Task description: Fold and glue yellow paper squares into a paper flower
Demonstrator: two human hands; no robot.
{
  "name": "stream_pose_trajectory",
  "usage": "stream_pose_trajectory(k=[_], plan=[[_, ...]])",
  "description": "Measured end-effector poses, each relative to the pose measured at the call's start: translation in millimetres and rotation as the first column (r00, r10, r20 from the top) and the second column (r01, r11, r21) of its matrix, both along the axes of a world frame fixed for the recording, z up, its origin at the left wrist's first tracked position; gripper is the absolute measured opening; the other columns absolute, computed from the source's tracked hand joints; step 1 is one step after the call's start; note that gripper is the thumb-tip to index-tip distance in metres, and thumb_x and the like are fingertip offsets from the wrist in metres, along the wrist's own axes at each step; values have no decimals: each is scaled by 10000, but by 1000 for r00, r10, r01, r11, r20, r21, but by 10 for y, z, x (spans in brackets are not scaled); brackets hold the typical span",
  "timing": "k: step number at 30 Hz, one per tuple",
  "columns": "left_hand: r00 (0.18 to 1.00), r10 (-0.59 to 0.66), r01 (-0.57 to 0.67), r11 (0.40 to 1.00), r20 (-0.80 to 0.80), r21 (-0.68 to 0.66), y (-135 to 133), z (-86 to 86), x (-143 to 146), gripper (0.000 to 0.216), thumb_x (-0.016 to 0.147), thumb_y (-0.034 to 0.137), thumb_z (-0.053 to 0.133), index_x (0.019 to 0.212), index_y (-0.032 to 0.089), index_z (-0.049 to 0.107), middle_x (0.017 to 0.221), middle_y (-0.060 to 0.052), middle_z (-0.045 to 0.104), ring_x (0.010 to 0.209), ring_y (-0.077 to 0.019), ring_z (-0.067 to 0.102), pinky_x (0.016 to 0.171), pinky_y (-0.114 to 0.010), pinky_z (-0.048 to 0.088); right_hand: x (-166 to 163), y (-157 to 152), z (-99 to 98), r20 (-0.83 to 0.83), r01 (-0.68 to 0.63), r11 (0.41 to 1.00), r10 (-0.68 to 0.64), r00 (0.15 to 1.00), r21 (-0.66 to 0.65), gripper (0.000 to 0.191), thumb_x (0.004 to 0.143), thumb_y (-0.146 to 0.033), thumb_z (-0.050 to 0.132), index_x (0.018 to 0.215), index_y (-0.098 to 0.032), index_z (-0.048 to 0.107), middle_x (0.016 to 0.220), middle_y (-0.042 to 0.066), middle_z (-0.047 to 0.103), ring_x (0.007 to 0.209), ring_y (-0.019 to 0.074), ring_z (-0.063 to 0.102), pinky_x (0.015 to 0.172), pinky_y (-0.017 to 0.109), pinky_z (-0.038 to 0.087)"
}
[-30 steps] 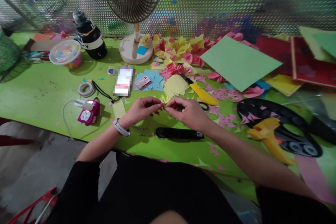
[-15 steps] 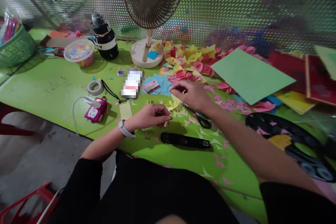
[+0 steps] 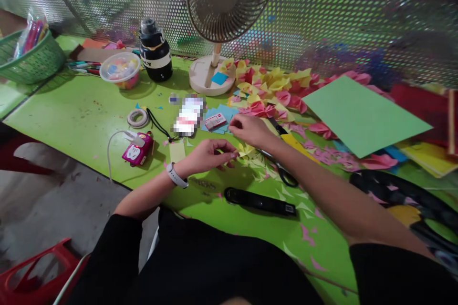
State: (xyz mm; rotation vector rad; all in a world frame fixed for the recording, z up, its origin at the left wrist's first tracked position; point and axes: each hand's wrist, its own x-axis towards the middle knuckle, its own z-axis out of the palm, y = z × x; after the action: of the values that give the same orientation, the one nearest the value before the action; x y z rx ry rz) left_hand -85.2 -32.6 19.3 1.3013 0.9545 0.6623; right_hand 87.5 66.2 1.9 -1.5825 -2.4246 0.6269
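My left hand (image 3: 214,155) hovers over the near middle of the green table, fingers loosely curved and apart, with nothing visible in it. Just beyond, my right hand (image 3: 252,129) has thumb and forefinger closed together at the edge of the blue paper squares (image 3: 231,113); anything between them is too small to make out. A small red-and-white box (image 3: 215,122) lies on those squares. Below the right hand sits a yellow folded paper flower (image 3: 246,150) among pale scraps. Scissors (image 3: 287,177) lie partly under my right forearm. A black stapler (image 3: 261,201) rests nearest my body.
Behind are a fan (image 3: 211,76), a bottle (image 3: 156,52) and a heap of paper flowers (image 3: 279,88). A phone (image 3: 189,115), tape roll (image 3: 138,118) and purple power adapter (image 3: 138,151) lie left. Green sheet (image 3: 367,114) and black tray (image 3: 379,183) are right.
The view has swung slightly left, so the table things sit farther right. My left fingers have loosened, and the small pale piece at their tips no longer shows. My right hand has lowered towards the blue squares.
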Motion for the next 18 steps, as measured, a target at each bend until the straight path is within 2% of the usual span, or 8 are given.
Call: stream_pose_trajectory(k=[4, 8, 10, 12, 14, 18], plan=[[997, 25, -18, 996, 68, -92, 32, -30, 5, 253, 879, 342, 667, 980, 112, 631, 942, -94, 704, 746, -124, 714, 582, -184, 543, 354, -222, 205, -318, 71, 997, -71, 946, -14, 239, 879, -324, 571, 1052, -187, 663, 791, 44, 725, 712, 186, 657, 682, 299, 480], [994, 67, -60, 994, 82, -88, 53, -75, 11, 285, 871, 344, 686, 1032, 111, 659, 908, -82, 711, 682, -83, 676, 584, -181, 547, 587, -538, 324, -334, 10, 993, 29, 942, 114, 382, 921, -292, 524, 1288, -243, 617, 797, 17, 692, 638, 157, 593, 645, 298, 474], [995, 63, -57, 995, 77, -86, 54, -84, 18, 309, 863, 360, 696, 1042, 110, 669, 887, -77, 710, 668, -77, 663, 580, -181, 544, 621, -671, 329, -324, -45, 986, 94, 941, 158, 353, 936, -265, 501, 1253, -259, 657, 859, 32, 696, 683, 163, 608, 647, 302, 480], [996, 50, -44, 996, 73, -83, 50, -80, 30, 328, 853, 377, 705, 1034, 105, 675, 861, -71, 708, 657, -78, 658, 576, -183, 542, 610, -765, 311, -344, -96, 974, 164, 925, 205, 298, 937, -232, 493, 1127, -241, 723, 901, 53, 698, 749, 179, 636, 656, 308, 493], [997, 35, -29, 996, 72, -80, 43, -69, 43, 333, 850, 382, 708, 1023, 100, 679, 839, -66, 704, 652, -80, 658, 579, -190, 545, 570, -821, 283, -369, -123, 956, 219, 903, 267, 258, 929, -210, 509, 1028, -220, 747, 888, 63, 696, 765, 187, 648, 658, 315, 505], [997, 13, -7, 997, 82, -74, 31, -64, 58, 307, 854, 362, 705, 1002, 94, 679, 817, -58, 699, 649, -84, 662, 590, -200, 554, 478, -857, 222, -336, -153, 892, 313, 888, 426, 154, 921, -272, 612, 964, -181, 729, 830, 66, 682, 743, 187, 642, 653, 314, 514]])
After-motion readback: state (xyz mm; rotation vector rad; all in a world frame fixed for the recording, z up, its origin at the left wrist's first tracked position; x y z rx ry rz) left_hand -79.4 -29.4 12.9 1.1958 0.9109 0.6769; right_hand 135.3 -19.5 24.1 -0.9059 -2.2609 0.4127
